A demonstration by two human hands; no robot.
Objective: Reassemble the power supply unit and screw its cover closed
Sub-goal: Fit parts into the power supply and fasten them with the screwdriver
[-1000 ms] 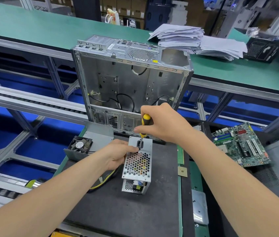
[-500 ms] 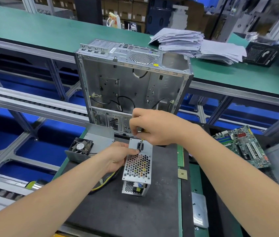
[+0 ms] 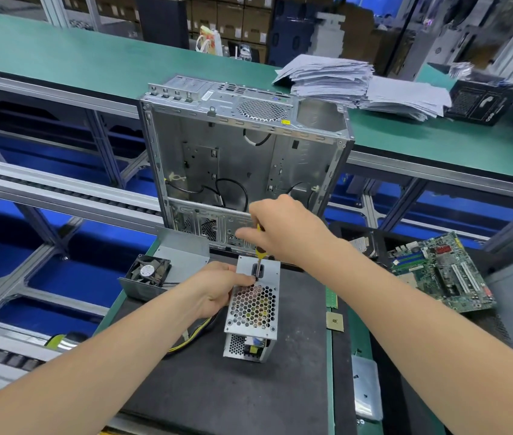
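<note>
1. Power supply unit (image 3: 252, 309): small silver box resting on the black mat (image 3: 217, 390), just in front of the open computer case (image 3: 242, 158). Its perforated cover (image 3: 253, 304) sits on top of the body and looks seated.
2. Progress, as a judgement: reassembly appears done and the fastening of the cover is under way. No screw can be made out at the tool tip, and how many are in or left cannot be told.
3. Screwdriver (image 3: 259, 257): yellow and black handle, held nearly upright, tip down on the cover's far end beside a dark recess.
4. Right hand (image 3: 289, 233): above the unit, fingers curled round the screwdriver handle from the top, wrist raised, forearm coming in from the lower right.
5. Left hand (image 3: 217, 290): grips the unit's left side to steady it, with a fingertip up close to the screwdriver tip; forearm low across the mat.
6. Yellow and black cables (image 3: 190, 339): trail out from under the left hand.
7. Fan (image 3: 150, 271) in a grey metal housing: on the left, near the mat's corner.
8. Motherboard (image 3: 446, 274): well apart on the right.
9. Stack of papers (image 3: 343, 80): on the far green bench.
</note>
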